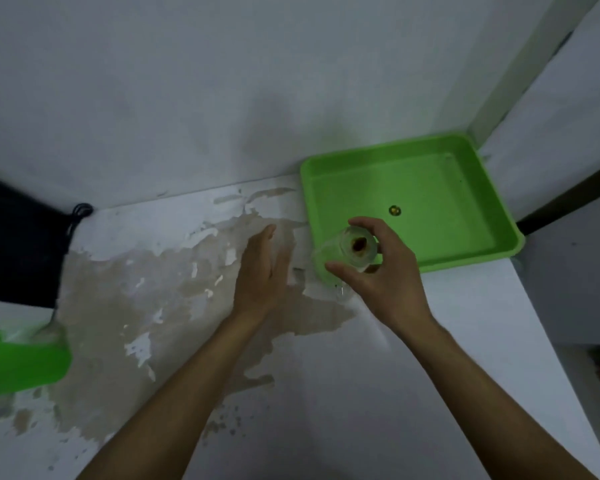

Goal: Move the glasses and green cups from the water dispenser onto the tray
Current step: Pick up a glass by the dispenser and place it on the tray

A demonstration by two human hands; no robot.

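Head view, right hand (388,271) fingers pinching blurred glass (347,256) by tray (465,258), left hand (265,271) fingers together, empty

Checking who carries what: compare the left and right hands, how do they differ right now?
The right hand is curled around a clear glass; the left hand holds nothing. The right grip has thumb and fingers wrapped around the glass, while the left is flat with fingers straight. The right is at the near-left corner of the green tray; the left is over the stained counter, away from the tray. Both are bare and reach forward.
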